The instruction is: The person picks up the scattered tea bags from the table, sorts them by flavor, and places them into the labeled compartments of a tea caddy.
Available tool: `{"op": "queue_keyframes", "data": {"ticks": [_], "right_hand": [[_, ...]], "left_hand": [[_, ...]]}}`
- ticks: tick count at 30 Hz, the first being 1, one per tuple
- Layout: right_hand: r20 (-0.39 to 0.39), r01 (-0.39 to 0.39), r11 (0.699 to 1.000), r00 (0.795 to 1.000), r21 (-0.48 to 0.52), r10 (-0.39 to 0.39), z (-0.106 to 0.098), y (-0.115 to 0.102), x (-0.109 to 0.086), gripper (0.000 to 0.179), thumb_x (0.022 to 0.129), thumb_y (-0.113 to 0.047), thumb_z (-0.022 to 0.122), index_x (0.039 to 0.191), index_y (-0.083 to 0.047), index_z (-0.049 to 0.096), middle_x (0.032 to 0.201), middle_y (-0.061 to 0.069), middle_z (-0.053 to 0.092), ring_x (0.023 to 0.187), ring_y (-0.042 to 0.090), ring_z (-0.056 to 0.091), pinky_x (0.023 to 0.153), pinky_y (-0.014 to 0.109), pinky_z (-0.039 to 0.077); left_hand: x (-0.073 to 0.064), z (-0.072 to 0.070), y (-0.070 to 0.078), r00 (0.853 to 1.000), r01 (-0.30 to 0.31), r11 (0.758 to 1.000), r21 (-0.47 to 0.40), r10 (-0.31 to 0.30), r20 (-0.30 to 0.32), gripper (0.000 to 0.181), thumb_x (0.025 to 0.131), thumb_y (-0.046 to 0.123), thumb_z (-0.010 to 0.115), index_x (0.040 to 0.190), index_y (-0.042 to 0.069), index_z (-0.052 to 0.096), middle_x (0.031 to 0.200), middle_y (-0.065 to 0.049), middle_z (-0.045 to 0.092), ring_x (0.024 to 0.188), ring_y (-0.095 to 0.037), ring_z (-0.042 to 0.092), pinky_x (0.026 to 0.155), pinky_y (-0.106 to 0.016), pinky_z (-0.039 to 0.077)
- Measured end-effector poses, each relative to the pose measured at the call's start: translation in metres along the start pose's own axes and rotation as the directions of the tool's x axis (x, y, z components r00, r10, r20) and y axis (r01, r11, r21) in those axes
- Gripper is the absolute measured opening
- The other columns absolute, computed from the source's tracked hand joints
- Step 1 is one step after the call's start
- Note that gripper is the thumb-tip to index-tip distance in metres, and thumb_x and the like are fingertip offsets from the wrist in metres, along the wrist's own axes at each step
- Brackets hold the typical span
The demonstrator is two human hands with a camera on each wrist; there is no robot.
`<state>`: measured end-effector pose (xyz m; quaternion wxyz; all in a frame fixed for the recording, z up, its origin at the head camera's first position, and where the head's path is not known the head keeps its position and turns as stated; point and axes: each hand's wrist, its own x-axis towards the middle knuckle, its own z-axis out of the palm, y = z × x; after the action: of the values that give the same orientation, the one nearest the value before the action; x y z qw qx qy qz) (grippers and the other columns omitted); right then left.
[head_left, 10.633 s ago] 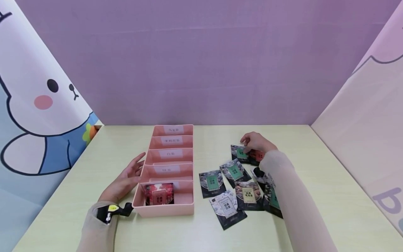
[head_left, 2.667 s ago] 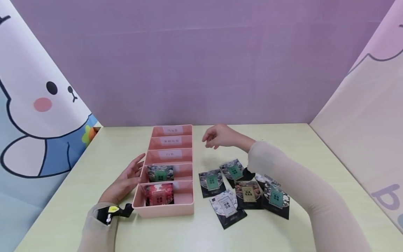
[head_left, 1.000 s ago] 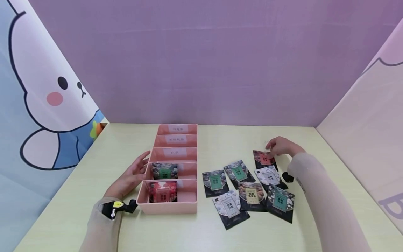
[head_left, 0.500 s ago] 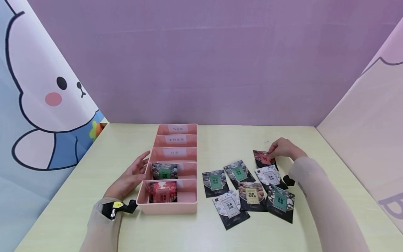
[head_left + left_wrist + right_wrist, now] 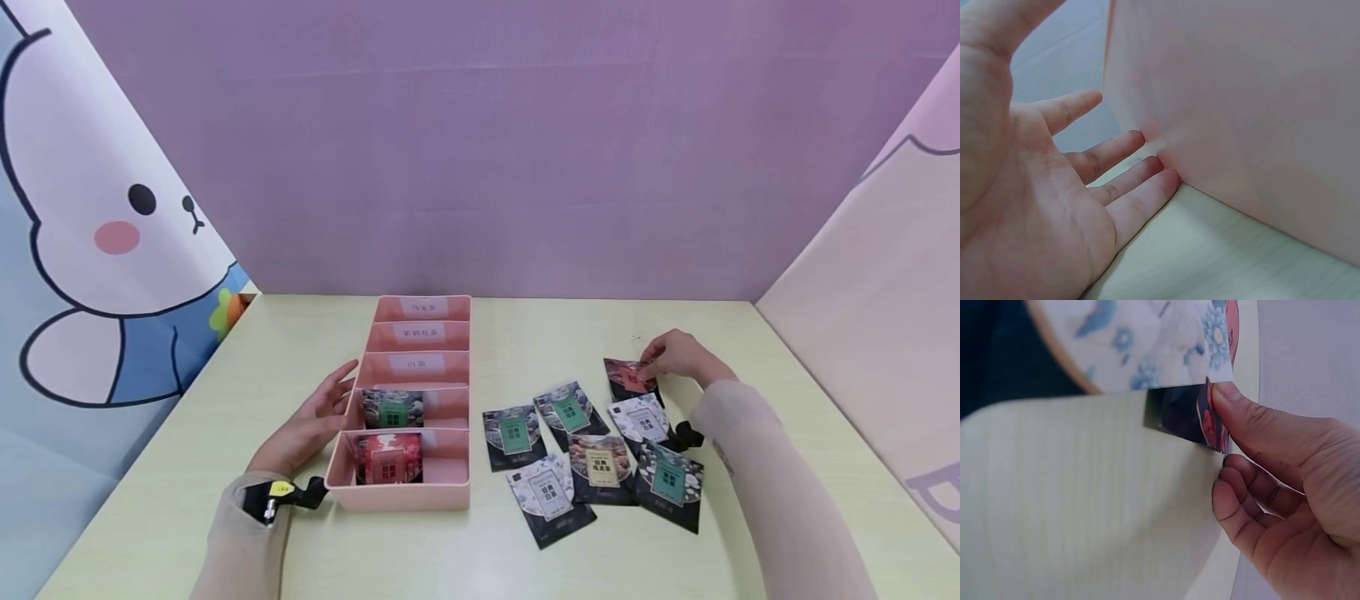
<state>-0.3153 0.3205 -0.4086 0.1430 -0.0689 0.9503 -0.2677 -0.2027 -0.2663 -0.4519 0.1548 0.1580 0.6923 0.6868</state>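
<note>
Left of centre, the left hand [image 5: 306, 423] touches the pink box [image 5: 397, 498] with spread fingers, seemingly steadying it, while right of centre the right hand [image 5: 681, 356] pinches the loose red packet [image 5: 622, 383] by its edge, presumably easiest for something thin

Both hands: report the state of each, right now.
Left hand: open, touching the side of the pink box.
Right hand: closed, pinching the red packet.
</note>
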Motion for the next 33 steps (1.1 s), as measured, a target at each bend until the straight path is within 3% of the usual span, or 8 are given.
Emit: {"op": "queue_keyframes", "data": {"ticks": [4, 11, 18, 26, 33], "right_hand": [[0.021, 0.001, 1.000, 1.000, 0.009, -0.001, 0.003, 0.004, 0.005, 0.014, 0.086, -0.011, 0.077, 0.093, 0.001, 0.073, 0.088, 0.008, 0.069, 0.082, 0.023, 0.054, 0.070, 0.034, 0.045], [0.002, 0.035, 0.999, 0.999, 0.018, -0.035, 0.006, 0.010, 0.005, 0.012, 0.086, -0.011, 0.076, 0.088, 0.001, 0.074, 0.081, 0.004, 0.068, 0.075, 0.020, 0.053, 0.065, 0.031, 0.043], [-0.065, 0.042, 0.995, 0.997, 0.094, -0.036, 0.004, 0.013, 0.008, 0.010, 0.089, -0.009, 0.074, 0.087, 0.001, 0.073, 0.074, 0.002, 0.066, 0.067, 0.017, 0.055, 0.060, 0.030, 0.049], [-0.057, -0.045, 0.970, 0.997, 0.241, 0.060, -0.003, 0.013, 0.006, 0.015, 0.089, -0.010, 0.074, 0.093, 0.004, 0.069, 0.076, 0.005, 0.066, 0.064, 0.015, 0.064, 0.060, 0.029, 0.057], [-0.136, -0.023, 0.940, 0.988, 0.339, 0.074, -0.002, 0.010, 0.003, 0.018, 0.089, -0.007, 0.073, 0.098, 0.008, 0.069, 0.078, 0.002, 0.068, 0.066, 0.013, 0.065, 0.061, 0.027, 0.057]], "left_hand": [[0.002, 0.000, -0.001, 1.000, 0.007, 1.000, 0.004, -0.007, -0.007, 0.080, 0.099, 0.019, 0.059, 0.161, 0.022, 0.009, 0.160, -0.022, 0.018, 0.139, -0.019, 0.035, 0.113, -0.064, 0.015], [0.001, -0.002, -0.003, 1.000, 0.017, 1.000, 0.018, -0.016, -0.016, 0.083, 0.098, 0.020, 0.061, 0.161, 0.021, 0.007, 0.162, -0.022, 0.014, 0.145, -0.035, 0.022, 0.113, -0.045, 0.028], [0.003, 0.000, -0.001, 0.999, 0.024, 1.000, -0.001, -0.024, -0.026, 0.084, 0.098, 0.020, 0.060, 0.161, 0.021, 0.006, 0.162, -0.020, 0.014, 0.146, -0.042, 0.016, 0.114, -0.062, 0.016], [0.005, 0.004, -0.002, 0.999, 0.032, 0.999, 0.004, -0.032, -0.030, 0.082, 0.097, 0.019, 0.060, 0.161, 0.024, 0.009, 0.162, -0.020, 0.016, 0.146, -0.042, 0.017, 0.113, -0.065, 0.014], [0.004, 0.003, 0.000, 1.000, 0.009, 1.000, 0.004, -0.009, -0.019, 0.080, 0.097, 0.017, 0.059, 0.161, 0.025, 0.012, 0.159, -0.020, 0.021, 0.144, -0.037, 0.024, 0.112, -0.068, 0.012]]}}
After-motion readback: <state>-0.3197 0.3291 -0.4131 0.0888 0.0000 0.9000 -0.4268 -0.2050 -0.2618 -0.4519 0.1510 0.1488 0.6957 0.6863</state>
